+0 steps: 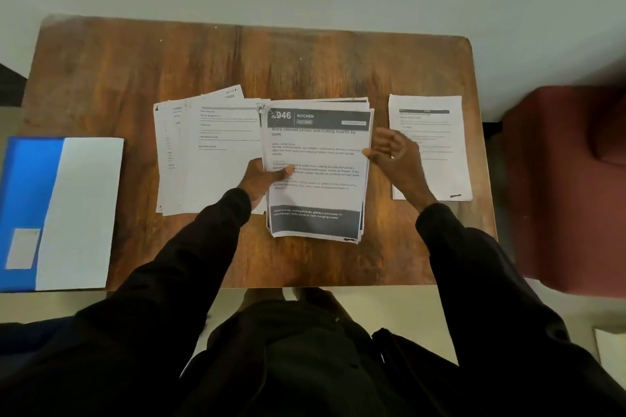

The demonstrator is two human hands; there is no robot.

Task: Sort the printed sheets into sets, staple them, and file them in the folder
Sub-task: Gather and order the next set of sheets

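Near table edge, far left: blue folder [23, 200] lying flat, white sheet [81, 213] covering its right part. Centre: main stack [318, 152] of printed sheets, top page headed "KITCHEN", edges slightly uneven. Left hand [261, 179] pinches the stack at its left edge, mid-height: thumb on top page, fingers out of sight underneath. Right hand [394, 151] loose, holding nothing, thumb tip at the stack's right edge; contact unclear. Just left of the stack: fanned pile [210, 159], stack overlaps its right side. Right of the stack, apart: single sheet [437, 132], partly hidden by the right hand. All on wooden table [135, 61]; maroon chair [569, 179] beyond its right end.
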